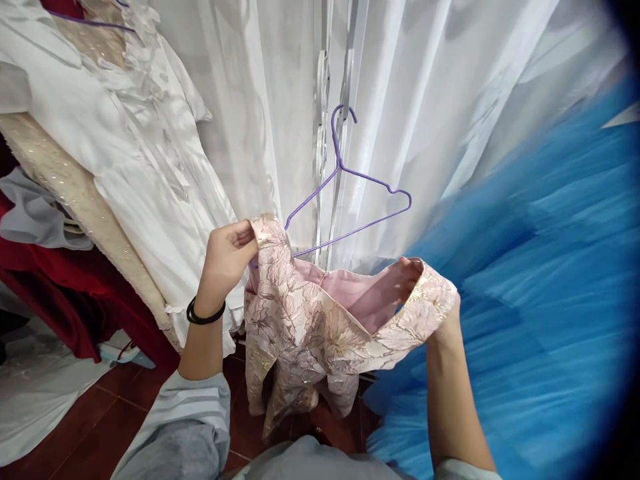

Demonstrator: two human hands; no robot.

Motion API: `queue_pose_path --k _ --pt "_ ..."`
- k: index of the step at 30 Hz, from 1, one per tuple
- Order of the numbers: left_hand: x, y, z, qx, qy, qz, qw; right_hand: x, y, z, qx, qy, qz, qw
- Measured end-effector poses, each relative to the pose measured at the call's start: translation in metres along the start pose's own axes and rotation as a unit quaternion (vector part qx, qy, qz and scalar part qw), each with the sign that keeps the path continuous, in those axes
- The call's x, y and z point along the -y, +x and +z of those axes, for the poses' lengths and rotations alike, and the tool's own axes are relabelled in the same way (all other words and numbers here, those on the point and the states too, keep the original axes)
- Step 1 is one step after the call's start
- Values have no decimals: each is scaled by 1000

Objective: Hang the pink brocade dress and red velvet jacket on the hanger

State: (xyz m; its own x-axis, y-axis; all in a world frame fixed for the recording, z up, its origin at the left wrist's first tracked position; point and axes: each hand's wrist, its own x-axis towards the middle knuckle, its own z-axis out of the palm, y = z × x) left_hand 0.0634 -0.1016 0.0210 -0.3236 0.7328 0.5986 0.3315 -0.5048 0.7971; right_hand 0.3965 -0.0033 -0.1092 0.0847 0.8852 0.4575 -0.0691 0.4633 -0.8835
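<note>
A pink floral brocade dress (320,320) with gold threads hangs between my hands, its pink lining showing at the neckline. My left hand (227,257) is closed on its left shoulder, beside the end of a purple hanger (350,172). That end of the hanger passes into the shoulder; the other end stands free above the neckline. The hanger's hook hangs on a metal handle (346,83). At the right shoulder, my right hand (447,320) grips the dress, with most of its fingers hidden behind the fabric and some fingertips showing inside the opening.
White curtains (400,80) hang behind the hanger. On the left are a white dress (145,167), a beige sparkling garment (95,193) and dark red cloth (100,287). A large blue tulle gown (530,293) fills the right side. Red-brown tiles (95,413) cover the floor.
</note>
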Motion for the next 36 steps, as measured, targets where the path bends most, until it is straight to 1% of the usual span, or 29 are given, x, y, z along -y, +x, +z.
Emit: queue_pose_path --k 2,3,5,7,9,11,13,14,16,18,21,23,26,27,31,33,36 --pt "2 8 11 26 -8 -31 999 -4 3 -10 -24 37 8 999" --pt "6 11 15 31 -12 -37 999 -6 5 -14 -24 47 7 999" --pt "19 17 19 29 -16 -37 999 -13 15 -23 2 39 5 999" --pt "31 22 19 4 3 -23 1000 -23 31 -32 34 24 11 999" --pt "40 28 17 -37 43 -1 998 -33 54 -39 51 45 18 998" --pt "45 34 14 -71 81 24 994 -39 81 -43 40 94 19 995" --pt "47 40 10 -80 100 45 991 -38 109 -44 23 127 14 992" --pt "47 43 8 -83 106 53 990 -33 122 -43 26 127 7 992" --pt "48 48 3 -90 116 67 987 -16 146 -40 60 113 -16 992" --pt "46 53 -3 -96 120 82 985 8 166 -36 102 94 -42 989" --pt "43 59 -12 -96 132 104 981 45 186 -30 139 73 -61 986" --pt "41 62 -15 -84 158 109 978 65 194 -25 178 37 -64 981" --pt "44 67 -17 -48 182 92 978 84 200 -12 246 -72 -67 964" --pt "47 69 -17 -34 174 84 980 88 200 -7 257 -109 -67 958" --pt "62 77 -15 25 113 55 992 101 194 10 257 -224 -67 938" --pt "67 80 -14 62 102 35 992 107 189 12 286 -302 -49 908" --pt "68 85 -13 105 77 -14 991 115 184 7 348 -417 -30 839"
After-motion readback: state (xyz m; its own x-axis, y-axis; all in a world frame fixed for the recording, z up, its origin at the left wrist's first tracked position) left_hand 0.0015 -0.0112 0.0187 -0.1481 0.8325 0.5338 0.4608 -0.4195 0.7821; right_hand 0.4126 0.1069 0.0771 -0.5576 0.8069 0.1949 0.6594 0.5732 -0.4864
